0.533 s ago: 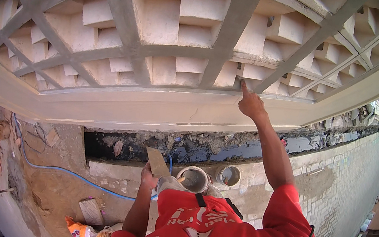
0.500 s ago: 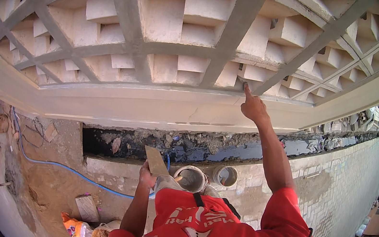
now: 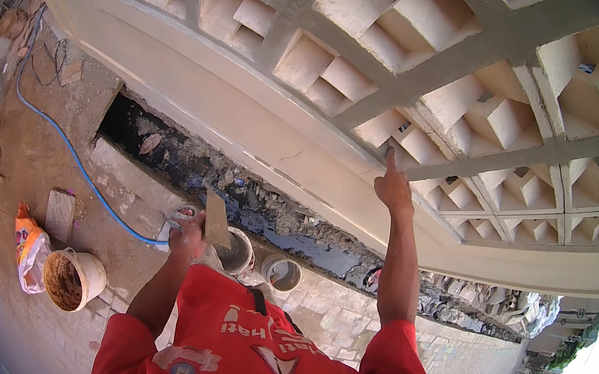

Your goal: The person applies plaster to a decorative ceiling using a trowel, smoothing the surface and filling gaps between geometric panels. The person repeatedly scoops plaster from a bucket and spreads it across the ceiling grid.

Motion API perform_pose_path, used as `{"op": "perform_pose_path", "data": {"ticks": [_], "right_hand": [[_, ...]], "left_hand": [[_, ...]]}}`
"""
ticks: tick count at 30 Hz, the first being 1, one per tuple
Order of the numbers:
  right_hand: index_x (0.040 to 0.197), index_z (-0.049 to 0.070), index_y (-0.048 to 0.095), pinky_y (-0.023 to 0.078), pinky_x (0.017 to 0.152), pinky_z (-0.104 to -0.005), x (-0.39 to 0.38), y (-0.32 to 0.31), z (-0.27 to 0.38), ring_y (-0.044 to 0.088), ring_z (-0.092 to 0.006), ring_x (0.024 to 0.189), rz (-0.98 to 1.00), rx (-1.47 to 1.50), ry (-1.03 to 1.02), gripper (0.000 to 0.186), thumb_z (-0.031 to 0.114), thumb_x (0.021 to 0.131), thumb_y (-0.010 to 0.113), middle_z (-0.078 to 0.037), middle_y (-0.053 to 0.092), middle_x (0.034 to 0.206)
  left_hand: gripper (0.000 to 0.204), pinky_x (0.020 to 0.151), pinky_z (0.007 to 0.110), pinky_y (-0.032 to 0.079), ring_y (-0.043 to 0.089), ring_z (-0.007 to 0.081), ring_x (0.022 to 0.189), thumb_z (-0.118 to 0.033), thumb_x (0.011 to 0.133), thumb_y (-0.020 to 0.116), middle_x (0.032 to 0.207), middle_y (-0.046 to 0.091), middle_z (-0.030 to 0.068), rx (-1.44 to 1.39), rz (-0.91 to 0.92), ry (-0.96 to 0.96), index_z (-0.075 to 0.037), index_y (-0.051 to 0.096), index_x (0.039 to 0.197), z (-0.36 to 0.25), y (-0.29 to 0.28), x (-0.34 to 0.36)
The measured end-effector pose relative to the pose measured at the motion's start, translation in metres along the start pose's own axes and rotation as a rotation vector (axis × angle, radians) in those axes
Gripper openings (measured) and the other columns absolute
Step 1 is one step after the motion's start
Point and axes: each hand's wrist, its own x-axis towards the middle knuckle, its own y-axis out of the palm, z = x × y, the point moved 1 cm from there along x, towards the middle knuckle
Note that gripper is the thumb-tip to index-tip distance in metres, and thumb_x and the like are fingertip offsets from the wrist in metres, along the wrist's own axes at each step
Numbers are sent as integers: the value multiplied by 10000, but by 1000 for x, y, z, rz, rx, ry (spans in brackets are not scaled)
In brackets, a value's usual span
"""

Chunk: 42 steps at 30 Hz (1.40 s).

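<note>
My left hand (image 3: 189, 239) grips a flat, thin mortar board (image 3: 217, 220) by its lower end, tilted upward above a bucket. My right hand (image 3: 394, 190) reaches up to the breeze-block wall (image 3: 399, 78). Its index finger stretches to the lower edge of one block opening, and the other fingers are curled in. Whatever they hold, if anything, is hidden. Grey mortar bands run between the pale blocks. Below the wall's ledge stand a bucket of grey mix (image 3: 235, 252) and a smaller grey bucket (image 3: 281, 272), close in front of me.
A ditch (image 3: 166, 157) with dark water and rubble runs along the wall's foot. A blue hose (image 3: 77, 163) crosses the ground at left. Nearby are a bucket with brown contents (image 3: 74, 279), an orange-and-white sack (image 3: 30, 249) and a board (image 3: 60, 214). Rubble (image 3: 483, 297) lies at right.
My view has turned, so the wall now slants down to the right and the brown-filled bucket shows fully. The right index finger stays at the block's lower edge; the left hand keeps the board.
</note>
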Motion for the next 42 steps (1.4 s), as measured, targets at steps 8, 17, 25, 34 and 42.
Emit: {"op": "perform_pose_path", "data": {"ticks": [8, 17, 25, 34, 42], "right_hand": [[1478, 45, 293, 427, 962, -515, -19, -12, -6, 567, -493, 1073, -63, 102, -44, 782, 94, 727, 506, -333, 620, 1071], [1460, 8, 311, 406, 992, -525, -20, 3, -22, 539, -489, 1123, 21, 72, -57, 749, 102, 740, 498, -361, 543, 1210], [1451, -30, 307, 436, 915, -514, -9, 13, -24, 584, -474, 1021, -140, 23, -137, 758, 117, 732, 501, -386, 575, 1072], [1506, -6, 169, 399, 394, -317, -64, 31, -12, 501, -173, 404, 15, 870, 107, 801, 39, 788, 520, -139, 646, 662], [1524, 82, -79, 278, 331, -247, -41, 56, 35, 415, -104, 406, -236, 1667, 285, 926, -1, 812, 507, -114, 590, 705]], "left_hand": [[237, 937, 303, 424, 523, 160, 1050, -159, 978, 473, 1146, 571, 24, 576, -123, 251, -140, 575, 1192, 4, 100, -59], [325, 1010, 298, 383, 488, 171, 1168, -254, 1012, 370, 1195, 559, 18, 46, -252, 57, -111, 531, 1255, -10, 155, -86], [358, 1004, 343, 412, 491, 254, 1224, -288, 952, 486, 1229, 576, 98, 426, -29, 101, -122, 532, 1265, 12, 49, -45], [374, 995, 372, 428, 554, 225, 1145, -278, 1034, 356, 1204, 597, 72, 12, -57, -17, -46, 534, 1268, 6, 43, -46], [353, 872, 442, 519, 628, 282, 1023, -246, 1007, 338, 1135, 633, 125, 117, -136, -84, -64, 554, 1218, -39, 63, -52]]}}
